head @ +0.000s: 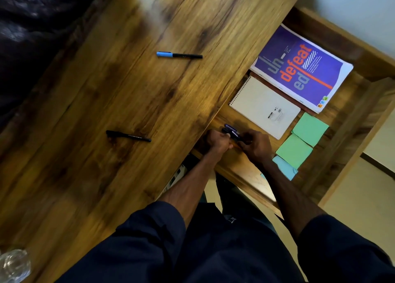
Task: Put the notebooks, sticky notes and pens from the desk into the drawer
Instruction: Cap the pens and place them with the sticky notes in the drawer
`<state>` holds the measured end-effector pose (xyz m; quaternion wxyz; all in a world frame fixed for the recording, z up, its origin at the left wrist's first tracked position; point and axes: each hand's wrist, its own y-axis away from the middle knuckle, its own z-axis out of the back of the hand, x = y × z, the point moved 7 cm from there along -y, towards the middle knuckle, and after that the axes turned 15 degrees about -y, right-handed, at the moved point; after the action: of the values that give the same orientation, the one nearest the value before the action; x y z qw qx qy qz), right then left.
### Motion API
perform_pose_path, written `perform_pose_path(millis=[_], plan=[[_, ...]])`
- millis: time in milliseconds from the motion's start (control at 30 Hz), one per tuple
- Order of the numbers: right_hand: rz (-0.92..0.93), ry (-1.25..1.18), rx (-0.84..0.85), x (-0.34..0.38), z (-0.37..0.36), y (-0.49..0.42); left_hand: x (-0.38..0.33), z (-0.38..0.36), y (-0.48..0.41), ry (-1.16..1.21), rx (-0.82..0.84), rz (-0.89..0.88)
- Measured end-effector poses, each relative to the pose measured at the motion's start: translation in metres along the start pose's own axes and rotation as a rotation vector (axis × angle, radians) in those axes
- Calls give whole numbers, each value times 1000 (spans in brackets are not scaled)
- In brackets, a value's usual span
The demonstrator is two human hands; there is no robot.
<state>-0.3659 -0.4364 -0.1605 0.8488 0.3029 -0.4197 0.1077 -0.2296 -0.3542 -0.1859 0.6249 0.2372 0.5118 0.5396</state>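
Wooden desk (106, 90) is filling the view, its drawer (252, 182) standing open toward three o'clock. Trouble could be brewing right at the centre: dark pens are being held as one bundle of pens (233, 133) over the drawer's near corner. If the grip is letting go unevenly, one may be bouncing off the drawer wall to the floor or sliding out of sight under the desk edge.

Both hands are working close together. The left hand (218, 141) is curling tight round the bundle's near end, and the right hand (256, 148) is pinching it from the other side, fingers bent. How many pens they are clasping is lost in the blur.

Just beyond, at one o'clock from the hands, the spiral notebook (265, 107) is lying in the drawer. The green sticky notes (294, 151) and blue sticky notes (284, 167) are sitting at three o'clock, the purple notebook (299, 69) farther off at one.

Out on the desk, a black pen (128, 136) is waiting at nine o'clock, and a blue-capped pen (179, 55) farther away at eleven.
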Motion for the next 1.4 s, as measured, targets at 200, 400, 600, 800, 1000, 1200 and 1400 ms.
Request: perform_pose_path(millis=[200,400,600,800,1000,1200,1400], plan=[[17,63,-26,1,-4,3,20,4,-4,-85,-41,19],[52,81,-48,10,-2,5,13,1,-4,-131,-78,36],[35,50,5,11,-5,0,13,0,-8,-199,-87,33],[77,9,-103,29,16,-5,6,8,-1,-210,-84,-17],[34,139,-27,20,9,-6,0,9,4,-249,-92,-83],[45,190,-45,24,10,-11,-4,12,8,-253,-59,-99],[18,261,-107,21,26,-28,-7,17,6,-260,-54,-76]])
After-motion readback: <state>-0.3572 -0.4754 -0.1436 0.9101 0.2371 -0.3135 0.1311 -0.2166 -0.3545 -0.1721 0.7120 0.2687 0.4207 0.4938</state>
